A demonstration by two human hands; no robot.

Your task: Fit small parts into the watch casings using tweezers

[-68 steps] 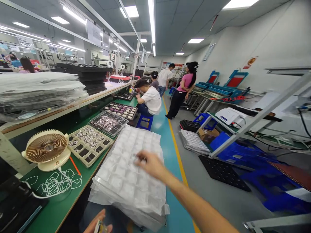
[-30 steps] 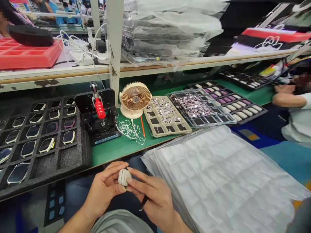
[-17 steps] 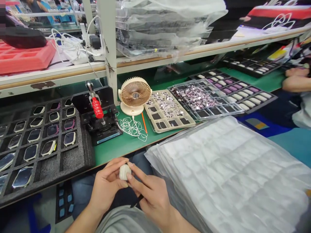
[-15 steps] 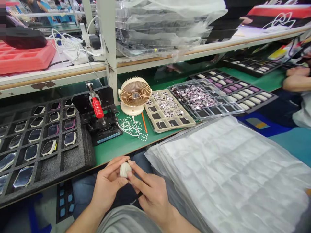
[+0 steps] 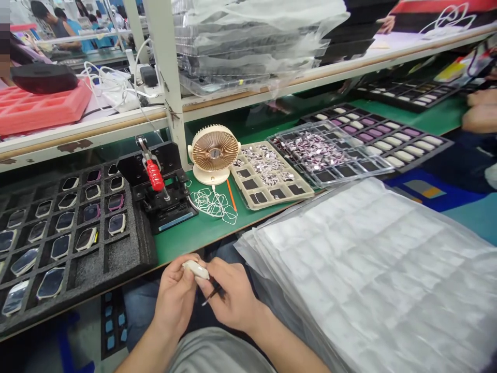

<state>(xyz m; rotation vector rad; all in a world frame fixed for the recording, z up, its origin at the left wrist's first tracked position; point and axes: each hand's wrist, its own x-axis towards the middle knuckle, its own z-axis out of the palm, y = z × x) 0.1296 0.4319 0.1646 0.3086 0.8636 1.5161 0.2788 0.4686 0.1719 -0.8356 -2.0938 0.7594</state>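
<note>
A small cream-coloured watch case (image 5: 196, 269) is pinched between my two hands above my lap, its rounded side edge towards me. My left hand (image 5: 174, 292) grips its left end with thumb and fingers. My right hand (image 5: 236, 292) holds the right end, and a thin dark pointed tool (image 5: 212, 295) sticks out from under its fingers. The tool's far end is hidden in the palm. To the left, a black foam tray (image 5: 128, 254) bears several watches with cream or purple cases in its compartments.
Behind my hands stand a black clamp fixture (image 5: 171, 199) with a red handle (image 5: 155, 176) and a cream fan (image 5: 215, 150). White loops (image 5: 212, 202) lie beside an orange stick (image 5: 232, 195). Small parts fill a beige tray (image 5: 267, 202). White-wrapped sheets (image 5: 373, 269) are stacked right; a co-worker's hand (image 5: 481, 111) shows beyond.
Both hands have turned the watch case from end-up to lying more lengthwise. The dark tool now shows more under my right hand. The view has shifted slightly.
</note>
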